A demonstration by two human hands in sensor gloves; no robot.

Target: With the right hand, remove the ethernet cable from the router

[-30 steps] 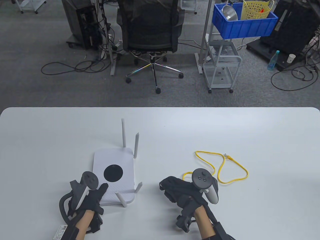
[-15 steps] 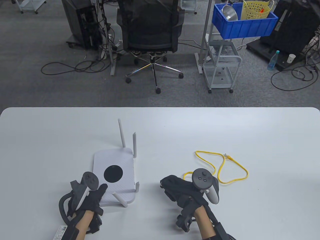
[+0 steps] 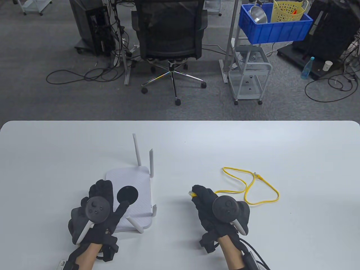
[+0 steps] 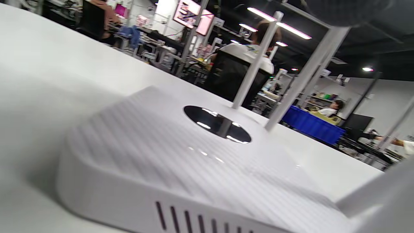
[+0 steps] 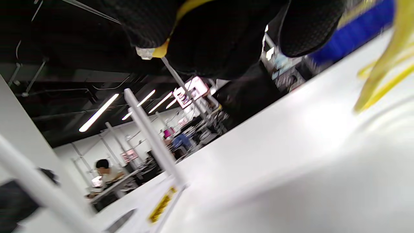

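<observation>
Ethernet cable (image 3: 249, 188) is already out of the router (image 3: 132, 197), judging by how things lie: its yellow plug end pokes out past the fingertips of the right hand (image 3: 216, 209), which is closed around it, with bare surface (image 3: 253, 140) between plug and router. The right wrist view agrees, showing the clear plug tip and yellow boot (image 5: 152, 51) pinched under the gloved fingers (image 5: 207, 35). From that hand, the router's port side lies directly to the left, near but apart. The rest of the cable trails the opposite way, running right from the hand and looping over the surface on the side away from the router, its other plug lying loose at the far bend of the loop. So the cable's long axis runs roughly left to right, away from the router. The left hand (image 3: 95, 209) rests flat on the router's near left corner, fingers spread over the top, pinning it. Any further pull should go rightward, away from the router.
</observation>
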